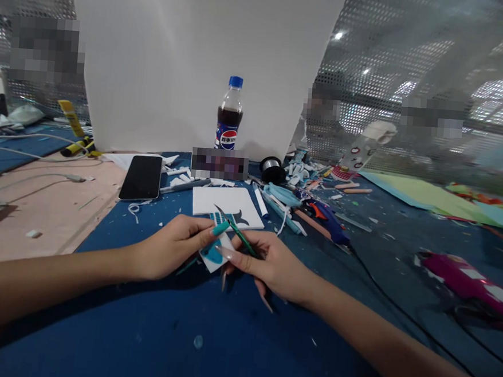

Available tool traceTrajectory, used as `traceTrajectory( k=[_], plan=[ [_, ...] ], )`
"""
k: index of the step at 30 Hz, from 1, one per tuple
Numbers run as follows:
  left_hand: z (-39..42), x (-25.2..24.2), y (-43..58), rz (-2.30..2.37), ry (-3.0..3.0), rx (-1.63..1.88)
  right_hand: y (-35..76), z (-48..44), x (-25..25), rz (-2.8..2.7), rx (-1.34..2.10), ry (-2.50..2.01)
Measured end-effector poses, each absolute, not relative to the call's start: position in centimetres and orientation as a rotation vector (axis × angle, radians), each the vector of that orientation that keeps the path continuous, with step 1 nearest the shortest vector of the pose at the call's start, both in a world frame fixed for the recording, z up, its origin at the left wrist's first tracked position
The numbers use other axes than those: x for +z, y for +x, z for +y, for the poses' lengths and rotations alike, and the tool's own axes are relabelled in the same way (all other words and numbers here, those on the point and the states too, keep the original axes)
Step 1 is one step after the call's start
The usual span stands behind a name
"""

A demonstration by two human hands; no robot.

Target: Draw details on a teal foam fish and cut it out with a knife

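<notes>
A small white piece with a blue shape on it (212,253) is pinched by my left hand (172,246), close above the blue table. At the left thumb's tip shows a teal patch; I cannot tell whether it is a nail or a separate piece. My right hand (272,262) closes around a slim green tool with a dark pointed tip (242,236), its point directed up and left. The right fingers also come against the white piece. Just beyond both hands lies a white board (229,198) with a teal grid patch and a grey curved shape.
A cola bottle (229,115) stands before a white panel (201,47). A phone (141,178) lies to the left. White scraps, a wire spool (272,170) and a blue glue gun (329,220) clutter the back. A magenta tool (464,281) and cables are at right.
</notes>
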State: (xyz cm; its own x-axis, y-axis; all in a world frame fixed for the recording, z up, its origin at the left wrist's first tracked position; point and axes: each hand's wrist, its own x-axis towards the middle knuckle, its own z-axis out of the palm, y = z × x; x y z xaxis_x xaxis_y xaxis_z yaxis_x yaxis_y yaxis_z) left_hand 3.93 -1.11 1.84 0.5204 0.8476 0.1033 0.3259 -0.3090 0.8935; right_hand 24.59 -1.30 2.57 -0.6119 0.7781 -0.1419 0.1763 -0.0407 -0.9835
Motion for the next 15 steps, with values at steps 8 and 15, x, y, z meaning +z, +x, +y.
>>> traceTrajectory(
  k=[8, 15],
  plan=[
    [-0.6, 1.0, 3.9, 1.182, 1.75, 0.839, 24.8, -1.3, 2.7, -1.82, 1.635, -1.008],
    [-0.4, 0.7, 3.4, 1.338, 1.853, 1.014, 24.9, -1.3, 2.4, -1.735, 1.611, -1.066]
  ],
)
